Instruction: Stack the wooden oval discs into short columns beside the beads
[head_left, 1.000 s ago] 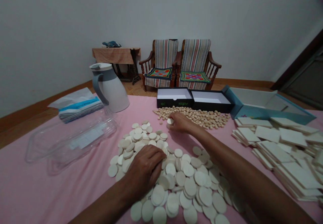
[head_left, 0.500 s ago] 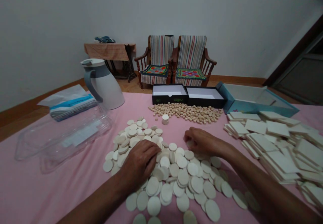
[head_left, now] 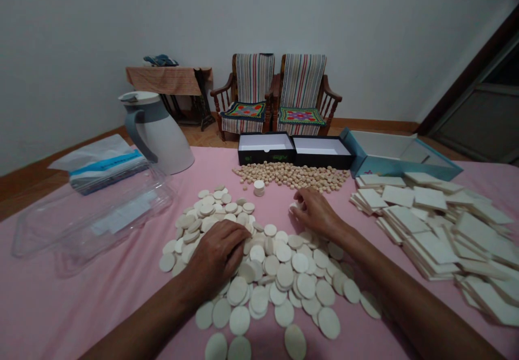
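Observation:
A spread pile of pale round wooden discs (head_left: 284,274) covers the middle of the pink cloth. My left hand (head_left: 219,254) rests on the pile's left part, its fingers bent and together; whatever is beneath the fingertips is hidden. Just past the pile's right edge, my right hand (head_left: 316,211) pinches a pale wooden disc (head_left: 295,207) between thumb and fingers. A short stack of discs (head_left: 259,188) stands on the cloth beyond the pile, to the left of my right hand.
Small wooden beads (head_left: 292,176) lie before two black open boxes (head_left: 324,159). A blue box (head_left: 405,160) stands right, behind square wooden tiles (head_left: 433,246). At left are a clear plastic tray (head_left: 113,219), a tissue pack (head_left: 107,173) and a white-and-grey jug (head_left: 162,138).
My right hand has moved forward, toward the beads and the short stack, with a disc now showing in its fingers. My left hand stays on the pile. The view has shifted slightly.

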The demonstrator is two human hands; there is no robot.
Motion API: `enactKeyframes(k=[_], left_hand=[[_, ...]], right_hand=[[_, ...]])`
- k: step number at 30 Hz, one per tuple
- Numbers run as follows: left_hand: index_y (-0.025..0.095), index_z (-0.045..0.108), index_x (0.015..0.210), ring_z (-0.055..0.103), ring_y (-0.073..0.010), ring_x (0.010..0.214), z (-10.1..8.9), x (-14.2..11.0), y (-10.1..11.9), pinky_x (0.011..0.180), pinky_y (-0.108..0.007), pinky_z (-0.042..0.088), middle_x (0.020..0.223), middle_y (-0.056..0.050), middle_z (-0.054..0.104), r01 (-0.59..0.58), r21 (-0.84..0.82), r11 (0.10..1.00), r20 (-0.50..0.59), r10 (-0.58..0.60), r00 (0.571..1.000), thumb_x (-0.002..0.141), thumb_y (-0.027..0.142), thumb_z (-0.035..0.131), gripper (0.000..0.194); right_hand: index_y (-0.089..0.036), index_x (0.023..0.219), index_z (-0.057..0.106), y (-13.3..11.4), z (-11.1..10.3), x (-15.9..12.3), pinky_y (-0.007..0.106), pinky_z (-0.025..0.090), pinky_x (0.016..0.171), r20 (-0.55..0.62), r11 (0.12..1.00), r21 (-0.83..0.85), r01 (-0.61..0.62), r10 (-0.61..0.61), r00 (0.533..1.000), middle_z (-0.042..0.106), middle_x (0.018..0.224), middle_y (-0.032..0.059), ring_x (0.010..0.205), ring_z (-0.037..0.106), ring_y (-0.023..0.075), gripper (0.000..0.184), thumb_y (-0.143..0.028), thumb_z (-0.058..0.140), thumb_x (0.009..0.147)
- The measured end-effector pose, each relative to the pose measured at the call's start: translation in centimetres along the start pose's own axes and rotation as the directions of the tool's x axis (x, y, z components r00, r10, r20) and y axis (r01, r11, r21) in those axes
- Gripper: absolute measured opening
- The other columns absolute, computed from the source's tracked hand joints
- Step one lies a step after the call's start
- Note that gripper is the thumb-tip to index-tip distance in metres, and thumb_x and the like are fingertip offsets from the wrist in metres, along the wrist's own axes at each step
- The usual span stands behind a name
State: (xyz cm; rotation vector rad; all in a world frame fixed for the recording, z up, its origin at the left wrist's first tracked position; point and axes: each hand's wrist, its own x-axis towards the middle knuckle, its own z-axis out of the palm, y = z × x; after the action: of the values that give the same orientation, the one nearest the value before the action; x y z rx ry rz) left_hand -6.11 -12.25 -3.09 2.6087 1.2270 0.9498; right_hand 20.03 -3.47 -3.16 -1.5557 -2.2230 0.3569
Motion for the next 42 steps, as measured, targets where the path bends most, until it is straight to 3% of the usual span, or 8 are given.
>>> enactKeyframes(k=[3,6,10,13,20,28,35,42], left_hand=[[0.015,0.064,0.097,0.059,-0.0188,0.087,-0.1,0.0,0.1,0.077,-0.035,0.051,0.092,-0.009,0.066,0.009,0.004,1.000,0.001,-0.009,1.000,0.088,0.011,0.046,0.021],[0.015,0.064,0.097,0.059,-0.0188,0.087,-0.1,0.0,0.0,0.077,-0.035,0.051,0.092,-0.009,0.065,0.013,0.005,1.000,0.011,-0.013,1.000,0.088,0.011,0.046,0.020],[0.015,0.063,0.097,0.059,-0.0189,0.087,0.0,0.0,-0.1,0.077,-0.035,0.051,0.092,-0.009,0.065,0.010,0.009,1.000,0.016,-0.010,1.000,0.088,0.012,0.046,0.019],[0.015,0.063,0.097,0.059,-0.0190,0.087,0.0,0.0,-0.1,0.076,-0.035,0.051,0.092,-0.009,0.065,0.002,0.001,1.000,0.007,-0.002,1.000,0.089,0.012,0.046,0.019],[0.015,0.065,0.096,0.059,-0.0188,0.085,-0.2,0.2,0.2,0.076,-0.035,0.051,0.090,-0.009,0.065,0.017,0.003,1.000,0.009,-0.017,1.000,0.086,0.010,0.047,0.021],[0.015,0.064,0.096,0.059,-0.0190,0.086,-0.2,0.1,0.1,0.075,-0.035,0.051,0.090,-0.009,0.065,0.009,-0.001,1.000,0.004,-0.009,1.000,0.086,0.011,0.047,0.021],[0.015,0.064,0.096,0.059,-0.0190,0.087,-0.2,0.1,0.1,0.077,-0.034,0.051,0.092,-0.009,0.065,0.016,-0.005,1.000,0.013,-0.016,1.000,0.086,0.010,0.046,0.021],[0.015,0.064,0.095,0.060,-0.0189,0.086,-0.2,0.1,0.2,0.076,-0.036,0.052,0.090,-0.009,0.066,0.008,-0.005,1.000,-0.001,-0.008,1.000,0.086,0.009,0.046,0.021]], right_hand=[[-0.014,0.094,0.059,-0.1,-0.6,0.1,0.027,0.039,0.067,-0.035,0.997,0.064,0.041,-0.039,0.999,0.061,0.090,0.0074,0.075,0.053,0.0151,0.015,-0.023,0.056,0.082],[-0.015,0.087,0.063,-1.2,-1.0,-0.4,0.026,0.040,0.065,0.063,0.984,0.151,0.100,-0.110,0.992,0.063,0.079,0.0043,0.069,0.055,0.0138,0.009,-0.019,0.057,0.081],[-0.016,0.100,0.066,-3.3,-0.4,-1.4,0.026,0.043,0.073,0.196,0.915,0.332,0.229,-0.304,0.932,0.067,0.092,0.0061,0.082,0.058,0.0148,0.025,-0.009,0.056,0.078],[-0.015,0.105,0.065,-4.4,0.5,-1.9,0.028,0.042,0.080,0.236,0.899,0.347,0.267,-0.359,0.903,0.066,0.097,0.0069,0.090,0.057,0.0169,0.034,-0.004,0.055,0.074],[-0.016,0.097,0.062,-4.5,1.0,-2.0,0.027,0.040,0.075,0.272,0.936,0.295,0.190,-0.273,0.923,0.059,0.091,0.0051,0.082,0.052,0.0159,0.026,-0.010,0.060,0.071],[-0.016,0.093,0.059,-4.1,1.6,-2.2,0.025,0.038,0.069,0.187,0.959,0.219,0.178,-0.220,0.957,0.053,0.088,0.0037,0.079,0.049,0.0150,0.020,-0.016,0.057,0.073],[-0.015,0.086,0.059,-0.4,-0.9,-0.2,0.027,0.037,0.070,-0.007,0.999,0.017,0.040,-0.040,0.999,0.054,0.086,0.0062,0.080,0.051,0.0174,0.012,-0.020,0.056,0.075],[-0.015,0.086,0.060,1.9,-0.8,0.2,0.028,0.036,0.066,-0.042,0.969,-0.210,-0.132,0.126,0.991,0.059,0.088,0.0099,0.082,0.055,0.0202,0.016,-0.028,0.053,0.080]])
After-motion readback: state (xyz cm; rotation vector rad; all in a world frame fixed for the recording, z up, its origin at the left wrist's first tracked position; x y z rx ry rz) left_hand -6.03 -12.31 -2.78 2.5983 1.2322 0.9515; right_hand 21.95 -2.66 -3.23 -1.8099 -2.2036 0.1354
